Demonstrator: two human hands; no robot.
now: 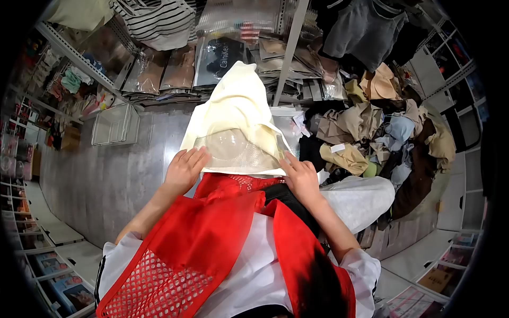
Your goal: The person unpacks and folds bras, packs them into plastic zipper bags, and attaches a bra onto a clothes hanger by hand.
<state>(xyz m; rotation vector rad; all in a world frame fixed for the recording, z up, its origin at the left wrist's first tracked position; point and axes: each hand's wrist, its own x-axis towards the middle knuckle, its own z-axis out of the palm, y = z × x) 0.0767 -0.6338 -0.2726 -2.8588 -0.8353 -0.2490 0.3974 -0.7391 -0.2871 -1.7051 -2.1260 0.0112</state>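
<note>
A cream garment point(236, 100) is spread out in front of me, its far end bunched to a point. A sheer, textured panel with a rounded, cup-like shape point(225, 146) shows at its near end. At the near left edge, my left hand point(185, 167) lies with its fingers stretched out on the fabric; its thumb is hidden. My right hand point(301, 176) grips the near right edge, fingers bent over the cloth. Just below the garment is the red mesh vest point(222, 212) on my own body.
To the right lies a heap of mixed clothes point(352, 124), with a white bundle point(360, 201) nearer me. Packaged garments point(177, 66) fill the shelf ahead, behind a white upright post point(291, 50). A clear-sided bin point(115, 125) stands on the grey floor point(85, 180) at left.
</note>
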